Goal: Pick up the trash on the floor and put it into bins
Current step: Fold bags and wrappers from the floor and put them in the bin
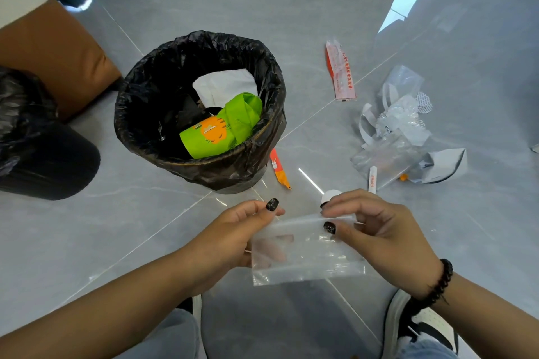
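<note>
A clear zip bag (306,251) hangs between both hands above the grey floor. My left hand (233,236) pinches its top left corner, fingers behind the plastic. My right hand (376,230) pinches the top right edge and also holds a small white round piece (329,195). Just beyond stands a bin (201,108) lined with a black bag, holding a green bag, white paper and dark scraps.
On the floor: a red-and-white wrapper (340,73), an orange strip (278,167) by the bin's base, and a heap of clear plastic packaging (399,131) to the right. A second black bag (20,114) and a brown cushion (49,49) lie left. My shoe (420,326) is bottom right.
</note>
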`<state>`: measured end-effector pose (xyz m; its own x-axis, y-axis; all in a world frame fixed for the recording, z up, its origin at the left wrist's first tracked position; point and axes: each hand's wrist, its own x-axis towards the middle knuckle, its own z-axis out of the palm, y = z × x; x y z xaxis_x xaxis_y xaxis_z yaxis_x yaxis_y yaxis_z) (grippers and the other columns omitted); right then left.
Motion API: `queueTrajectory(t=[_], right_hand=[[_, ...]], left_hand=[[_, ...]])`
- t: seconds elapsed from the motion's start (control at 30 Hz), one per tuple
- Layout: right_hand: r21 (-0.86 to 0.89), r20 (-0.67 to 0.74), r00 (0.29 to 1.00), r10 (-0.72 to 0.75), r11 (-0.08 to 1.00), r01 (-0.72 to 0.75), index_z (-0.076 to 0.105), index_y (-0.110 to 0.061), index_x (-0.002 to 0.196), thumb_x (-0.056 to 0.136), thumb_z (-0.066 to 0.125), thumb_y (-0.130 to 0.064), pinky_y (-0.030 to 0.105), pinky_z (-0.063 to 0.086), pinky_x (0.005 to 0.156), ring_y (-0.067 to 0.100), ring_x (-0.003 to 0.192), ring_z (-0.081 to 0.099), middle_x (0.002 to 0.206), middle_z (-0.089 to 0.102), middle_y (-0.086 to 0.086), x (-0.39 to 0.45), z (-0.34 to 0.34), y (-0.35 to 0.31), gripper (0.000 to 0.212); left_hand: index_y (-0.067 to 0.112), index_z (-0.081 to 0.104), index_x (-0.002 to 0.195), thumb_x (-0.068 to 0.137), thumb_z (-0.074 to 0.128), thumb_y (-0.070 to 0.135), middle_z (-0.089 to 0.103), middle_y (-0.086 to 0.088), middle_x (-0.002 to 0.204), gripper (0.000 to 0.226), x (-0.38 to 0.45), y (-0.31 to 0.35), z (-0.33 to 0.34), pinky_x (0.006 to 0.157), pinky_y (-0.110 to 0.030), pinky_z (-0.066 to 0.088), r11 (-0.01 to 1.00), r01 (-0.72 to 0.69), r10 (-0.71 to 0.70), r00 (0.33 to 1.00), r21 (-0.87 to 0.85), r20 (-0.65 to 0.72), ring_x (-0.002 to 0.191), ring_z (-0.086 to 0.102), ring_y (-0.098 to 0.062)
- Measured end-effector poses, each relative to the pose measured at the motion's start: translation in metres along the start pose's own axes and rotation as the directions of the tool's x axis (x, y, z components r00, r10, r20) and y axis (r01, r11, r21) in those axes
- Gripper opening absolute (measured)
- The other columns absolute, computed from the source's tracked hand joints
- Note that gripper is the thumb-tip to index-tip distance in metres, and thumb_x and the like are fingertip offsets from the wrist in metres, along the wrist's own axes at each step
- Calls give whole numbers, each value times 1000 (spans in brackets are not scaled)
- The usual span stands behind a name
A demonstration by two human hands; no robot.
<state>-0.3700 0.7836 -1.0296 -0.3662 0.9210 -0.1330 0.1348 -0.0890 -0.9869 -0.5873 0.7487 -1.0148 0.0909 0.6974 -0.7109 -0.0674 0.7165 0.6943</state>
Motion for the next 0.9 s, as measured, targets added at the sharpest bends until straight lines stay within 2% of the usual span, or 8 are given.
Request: queueTrajectory(t=[0.17, 0.23, 0.33, 0.47, 0.6, 0.73, 0.8, 0.9], right_hand=[[10, 3, 999, 33, 999, -33, 75, -24, 90, 74, 79, -22, 21, 50, 63, 23, 82, 67, 96, 67, 10, 1, 0, 0, 16], [120, 14, 987, 158, 980, -159, 73, -23, 96, 70, 78, -38, 27, 54, 60, 33, 71, 68, 97, 61, 22, 2, 0, 1, 31], [158, -25, 983, 183, 971, -177, 74, -11, 85, 77, 70, -6, 25, 56, 55, 24, 64, 71, 96, 65, 24, 3, 0, 0, 10], [62, -16, 999, 29, 998, -27, 76, -10, 74, 76, 64, 18, 18, 54, 69, 15, 85, 69, 95, 69, 8, 2, -2, 0, 31], [-1, -51, 999, -9, 1000, 9, 75, -14, 70, 75, 66, 17, 22, 55, 72, 16, 92, 66, 99, 70, 0, 5, -5, 0, 33], [176, -116, 989, 86, 982, -65, 70, -9, 87, 73, 70, -12, 32, 59, 66, 27, 78, 71, 98, 71, 3, 8, 1, -7, 15], [190, -153, 983, 106, 979, -76, 68, -6, 85, 79, 66, -1, 30, 58, 60, 28, 72, 72, 91, 72, 5, 14, 4, -8, 8], [160, -157, 987, 31, 987, -6, 68, -9, 68, 81, 57, 18, 24, 56, 60, 23, 70, 71, 90, 70, 4, 24, 9, -12, 32]], left_hand=[[13, 69, 101, 81, 69, 12, 73, -9, 97, 20, 1, -1, -1, 88, -50, 54, 994, -102, 104, 993, 27, -62, 80, 73, -23], [12, 69, 98, 70, 74, 18, 73, -9, 96, 29, 1, 0, -1, 79, -41, 60, 989, -146, 149, 984, 38, -98, 79, 73, -22], [13, 69, 98, 74, 73, 19, 72, -3, 93, 25, 0, 2, 0, 62, -24, 56, 983, -154, 163, 983, 96, -86, 77, 73, -16], [18, 65, 107, 84, 63, 31, 74, 3, 88, 27, -1, 1, 2, 62, -29, 56, 991, -7, 2, 999, 132, 41, 78, 73, -21], [13, 63, 109, 91, 59, 21, 68, -2, 71, 20, 0, 2, 3, 52, -24, 48, 995, -81, 81, 997, 53, -10, 59, 63, -15], [13, 66, 104, 90, 59, 3, 65, -3, 63, 18, -2, 7, -1, 56, -20, 49, 968, -240, 245, 967, 77, -67, 59, 62, -11], [12, 68, 102, 88, 59, -3, 69, -4, 71, 22, -3, 11, -2, 62, -21, 53, 953, -295, 299, 952, 69, -62, 66, 67, -14], [7, 69, 102, 85, 60, -6, 73, -7, 83, 23, -6, 17, -5, 67, -23, 57, 929, -370, 371, 925, 21, -85, 76, 72, -20]])
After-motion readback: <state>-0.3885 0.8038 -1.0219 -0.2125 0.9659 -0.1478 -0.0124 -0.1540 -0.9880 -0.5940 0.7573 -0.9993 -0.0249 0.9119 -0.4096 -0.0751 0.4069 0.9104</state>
